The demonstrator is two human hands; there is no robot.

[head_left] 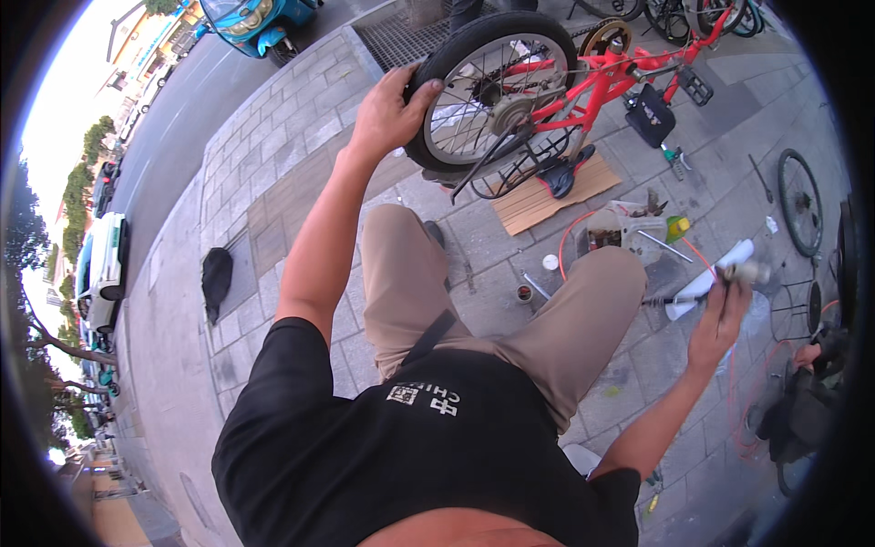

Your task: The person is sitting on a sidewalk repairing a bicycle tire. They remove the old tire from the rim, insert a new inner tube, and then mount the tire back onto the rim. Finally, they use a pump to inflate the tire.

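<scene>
A red bicycle point(592, 87) stands upside down in front of me, its black saddle point(558, 176) on a flat piece of cardboard point(524, 202). My left hand point(398, 108) grips the black tyre of its spoked wheel point(444, 66), thumb against the near side and fingers over the tread. Out to the right, my right hand point(720, 319) is closed on a greyish, metallic-looking piece point(749, 272), too blurred to name. Beyond my right knee sits an open toolbox-like container point(629, 228) with tools and a yellow-green bottle point(677, 228).
An orange hose point(562, 246) runs over the paving by the container. At right lie a loose bicycle wheel point(800, 202) and a white roll point(734, 260); another person's hand point(807, 356) shows there. A black cloth-like item point(216, 281) lies left. A blue scooter point(251, 23) stands on the road.
</scene>
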